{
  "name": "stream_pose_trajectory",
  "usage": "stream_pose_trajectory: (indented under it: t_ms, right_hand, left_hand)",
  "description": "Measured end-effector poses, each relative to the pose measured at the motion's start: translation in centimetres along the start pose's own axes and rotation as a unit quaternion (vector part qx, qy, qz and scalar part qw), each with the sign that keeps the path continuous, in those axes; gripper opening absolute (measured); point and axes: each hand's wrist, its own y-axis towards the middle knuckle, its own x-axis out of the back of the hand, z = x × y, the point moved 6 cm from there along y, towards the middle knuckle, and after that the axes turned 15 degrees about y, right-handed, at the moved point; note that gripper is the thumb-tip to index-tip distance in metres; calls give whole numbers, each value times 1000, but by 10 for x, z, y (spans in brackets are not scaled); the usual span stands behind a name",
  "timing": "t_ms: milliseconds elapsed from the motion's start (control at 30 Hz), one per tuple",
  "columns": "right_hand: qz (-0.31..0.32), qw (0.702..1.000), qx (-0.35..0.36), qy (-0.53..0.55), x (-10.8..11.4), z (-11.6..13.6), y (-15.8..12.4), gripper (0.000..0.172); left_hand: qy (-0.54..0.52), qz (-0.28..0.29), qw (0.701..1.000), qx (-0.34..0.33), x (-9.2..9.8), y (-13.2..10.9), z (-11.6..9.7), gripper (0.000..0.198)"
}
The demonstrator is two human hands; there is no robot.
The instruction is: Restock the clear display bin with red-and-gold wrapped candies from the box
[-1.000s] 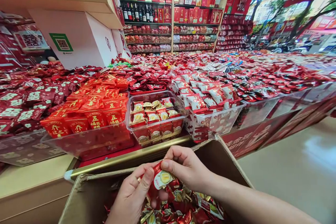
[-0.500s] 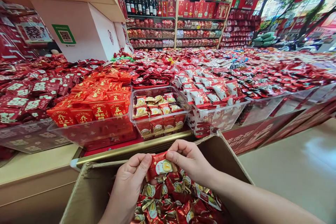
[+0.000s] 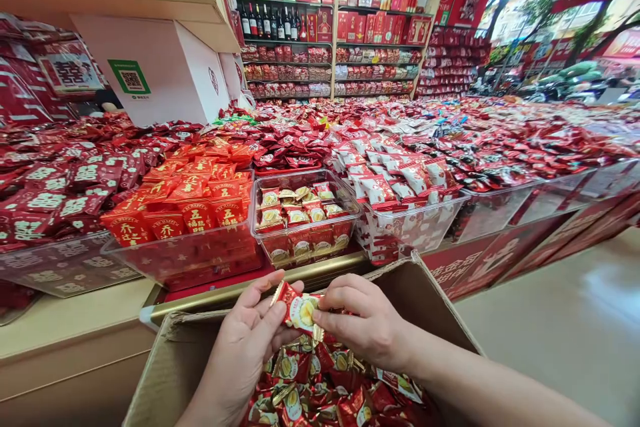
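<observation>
Between my two hands is a red and gold wrapped candy (image 3: 300,308) with a round yellow picture on its front, tilted down to the right. My left hand (image 3: 250,333) pinches its left end between thumb and fingers. The thumb and fingertips of my right hand (image 3: 363,320) are on its right end. Both hands are above an open cardboard box (image 3: 159,360) that holds many similar wrapped candies (image 3: 345,390). Beyond the box, a clear bin (image 3: 280,240) holds the same kind of candy stacked in rows.
Left of that bin, a clear bin holds orange-red packets (image 3: 193,197); to its right are white and red packets (image 3: 400,177). A gold counter edge (image 3: 210,303) runs behind the box. A white box with a QR code (image 3: 150,73) and shelves (image 3: 333,33) stand farther back.
The candy has tilted, its right end now lower. My right hand has shifted its grip lower, its fingers now over the candy's right end, and my left fingers have spread behind it.
</observation>
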Motion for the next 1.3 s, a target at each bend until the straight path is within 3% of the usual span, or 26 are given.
stream_pose_trajectory:
  t_ms: [200,333,433,500,633,767,1300]
  right_hand:
    - [107,992,17,-58,-5,11,4,17]
    - [88,989,39,-116,23,17,30,19]
    - [68,969,-16,-237,51,-7,68,20]
    - [109,940,-72,-314,59,-35,93,19]
    - [253,888,-140,-358,45,-87,118,17]
    - [346,842,-199,-364,28,-113,116,23]
    - [418,816,-266,-299,14,-131,110,26]
  left_hand:
    - [29,10,999,12,6,4,8,48]
    - [142,-59,987,-49,28,10,4,43]
    - [204,-62,975,-69,38,19,7,37]
    - [230,-53,969,-68,41,23,11,31]
    - [257,-51,963,-65,40,24,15,28]
    - [258,-47,962,-74,40,24,16,27]
    - [281,-46,955,-77,41,24,16,29]
